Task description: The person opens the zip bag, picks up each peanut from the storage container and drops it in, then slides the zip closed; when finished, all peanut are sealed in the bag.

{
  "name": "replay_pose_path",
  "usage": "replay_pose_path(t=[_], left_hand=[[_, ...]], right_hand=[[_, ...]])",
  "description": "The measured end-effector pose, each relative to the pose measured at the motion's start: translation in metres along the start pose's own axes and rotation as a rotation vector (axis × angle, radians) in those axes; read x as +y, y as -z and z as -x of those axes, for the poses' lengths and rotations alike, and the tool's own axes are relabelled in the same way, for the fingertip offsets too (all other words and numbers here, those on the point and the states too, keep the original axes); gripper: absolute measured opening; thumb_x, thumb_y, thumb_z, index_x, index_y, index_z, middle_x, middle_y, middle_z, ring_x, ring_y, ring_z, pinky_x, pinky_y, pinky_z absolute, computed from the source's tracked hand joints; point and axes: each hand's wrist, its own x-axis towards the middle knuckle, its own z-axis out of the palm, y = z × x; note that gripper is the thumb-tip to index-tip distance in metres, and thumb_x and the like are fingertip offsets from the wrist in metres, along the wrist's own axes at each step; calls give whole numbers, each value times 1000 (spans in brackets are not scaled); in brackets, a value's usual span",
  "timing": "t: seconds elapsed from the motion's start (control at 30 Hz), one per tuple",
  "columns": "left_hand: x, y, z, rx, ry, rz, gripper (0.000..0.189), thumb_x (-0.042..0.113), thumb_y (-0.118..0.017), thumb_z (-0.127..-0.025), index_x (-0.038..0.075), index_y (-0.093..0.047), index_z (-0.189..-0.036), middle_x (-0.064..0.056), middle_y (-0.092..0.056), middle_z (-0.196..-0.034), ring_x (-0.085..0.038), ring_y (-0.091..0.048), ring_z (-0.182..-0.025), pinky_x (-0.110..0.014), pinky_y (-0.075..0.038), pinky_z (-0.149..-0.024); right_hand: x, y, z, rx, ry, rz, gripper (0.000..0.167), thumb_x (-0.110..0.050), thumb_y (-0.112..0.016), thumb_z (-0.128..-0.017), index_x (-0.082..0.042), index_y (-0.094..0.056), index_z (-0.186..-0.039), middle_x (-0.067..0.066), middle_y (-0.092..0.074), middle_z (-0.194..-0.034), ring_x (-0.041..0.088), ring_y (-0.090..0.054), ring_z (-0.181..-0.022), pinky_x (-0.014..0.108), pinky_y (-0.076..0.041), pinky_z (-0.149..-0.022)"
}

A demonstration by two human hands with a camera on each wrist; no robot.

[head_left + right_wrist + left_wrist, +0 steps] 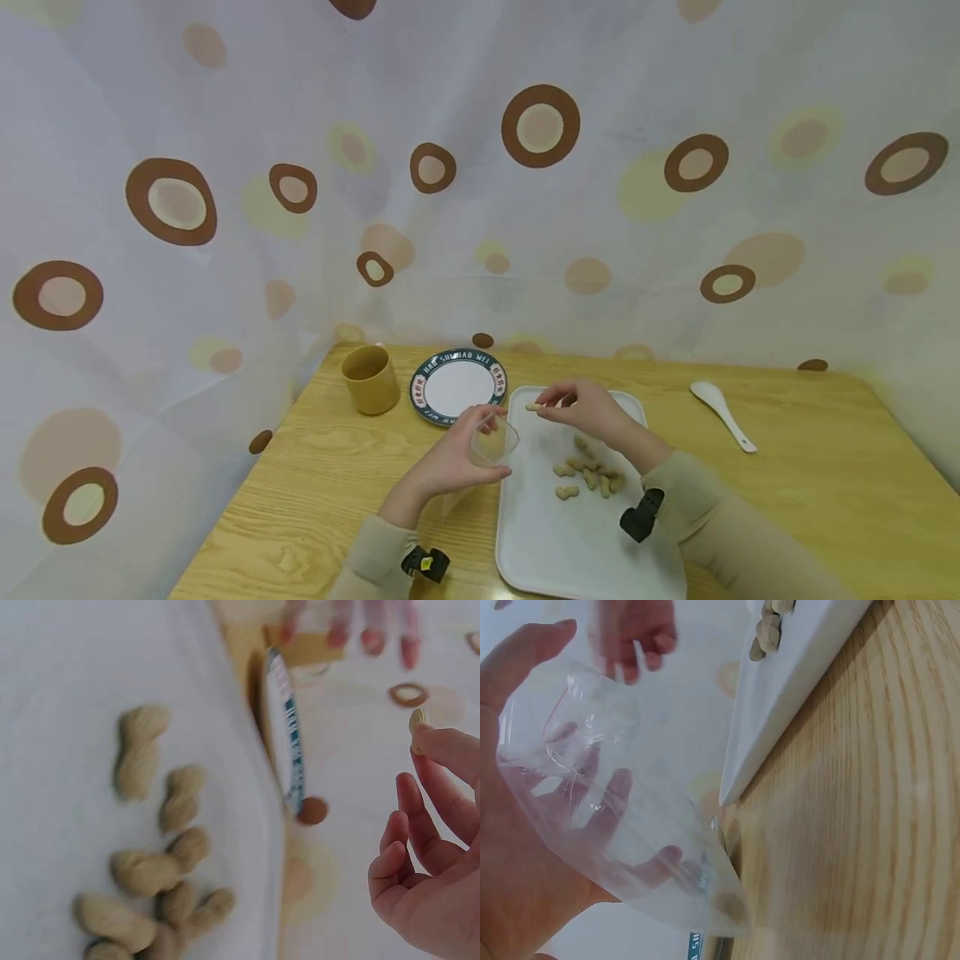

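Observation:
My left hand (pixel 448 460) holds a clear plastic bag (pixel 667 862) with its mouth spread apart, beside the tray's left edge. In the left wrist view the fingers show through the film, and the thumb sits at the bag's rim. Over the far left part of the white tray (pixel 551 533), my right hand (pixel 588 408) pinches one peanut in its shell (pixel 418 726) between thumb and fingertip, a short way right of the bag mouth. Several more unshelled peanuts (pixel 588 473) lie in a loose group on the tray below the right hand.
Behind the left hand a white plate with a dark green lettered rim (pixel 422 393) lies on the wooden table (pixel 300 500). A yellow-brown cup (pixel 375 390) stands to its left. Right of the tray lies a white spoon (pixel 718 407). A spotted curtain (pixel 480 217) hangs behind the table.

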Motion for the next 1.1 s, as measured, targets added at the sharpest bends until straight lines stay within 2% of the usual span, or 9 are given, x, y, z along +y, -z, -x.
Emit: replay_pose_path(t=[0.13,0.27,0.47,0.63,0.87,1.1], left_hand=[[0,0,-1,8,2,11,76,28,-81,-80,19,-40,-143,-5,-48,-127,-22,-47,-122,-46,-44,-100],[1,1,-2,15,-10,25,77,27,-81,-79,18,-40,-144,-6,-48,-127,-22,-47,-122,-47,-44,-100],[3,0,-2,12,-13,12,83,29,-81,-80,13,-35,-146,-8,-47,-128,-25,-47,-124,-48,-44,-100],[5,-3,-3,-1,-3,13,85,29,-80,-80,15,-33,-148,-7,-45,-134,-24,-45,-124,-46,-44,-100],[7,-3,-4,1,-9,3,84,29,-81,-79,17,-34,-148,-5,-45,-128,-21,-45,-122,-44,-45,-98],[7,-2,-3,6,-2,12,84,27,-82,-78,19,-35,-148,-5,-45,-127,-22,-45,-122,-45,-44,-100]], right_hand=[[-22,5,11,3,70,-27,15,-25,-74,-88,-14,-75,-97,1,-67,-87,16,-56,-78,28,-47,-63],[-39,1,17,4,152,-7,12,-23,-76,-87,-14,-75,-95,0,-66,-83,16,-56,-76,26,-46,-60],[-50,-7,18,-2,196,2,12,-20,-76,-86,-13,-75,-96,-1,-66,-84,15,-55,-76,24,-46,-60],[-54,-9,17,-21,222,9,14,-21,-76,-87,-13,-76,-99,-1,-69,-86,14,-56,-76,24,-47,-60],[-42,7,17,-3,119,-10,17,-22,-73,-89,-14,-75,-103,1,-67,-90,18,-57,-83,29,-48,-68],[-11,21,15,34,97,10,15,-20,-74,-89,-11,-74,-101,3,-67,-89,18,-57,-82,29,-49,-70]])
